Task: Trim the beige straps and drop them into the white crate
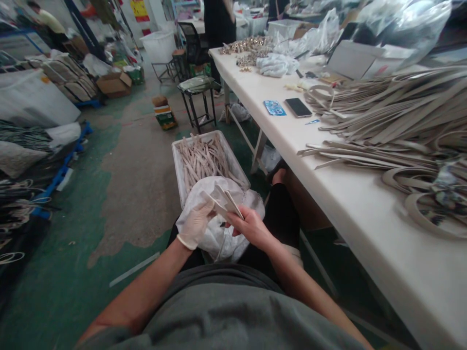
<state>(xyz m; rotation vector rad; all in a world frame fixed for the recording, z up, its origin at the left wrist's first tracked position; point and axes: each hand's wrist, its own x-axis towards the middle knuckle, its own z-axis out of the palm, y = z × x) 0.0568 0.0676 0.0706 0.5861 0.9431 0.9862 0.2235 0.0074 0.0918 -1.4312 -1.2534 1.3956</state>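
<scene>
Strap pieces: a few flat, pale beige strap pieces [229, 203], at least two, the exact number hidden by the fingers; they are up in both hands, above the lap, tilted.
Left hand: one, in a thin whitish glove [197, 224], thumb and fingers pinching the near-left end of the pieces.
Right hand: one bare hand [252, 227], fingers curled around the other end, gripping it; a small dark item just below its fingers is too unclear to name.
Lap: one crumpled white cloth-like bag [219, 245] lying across the thighs, beneath both hands.
Crate: one rectangular white plastic crate [178, 177] on the floor beyond the bag, filled with short beige strips [204, 158], too many to count.
Worktable: one long white table [357, 204] to the right.
On its near half: one large heap of long beige straps [394, 109], uncountable, with several looped ends; one black phone [298, 107]; one flat blue printed packet [274, 108] just beside it.
Far end: many small gold-toned metal pieces [248, 46], one crumpled white fabric bundle [277, 64].
Floor beyond: one black-legged stool [197, 84] and one brown cardboard box [114, 85], flaps up.
</scene>
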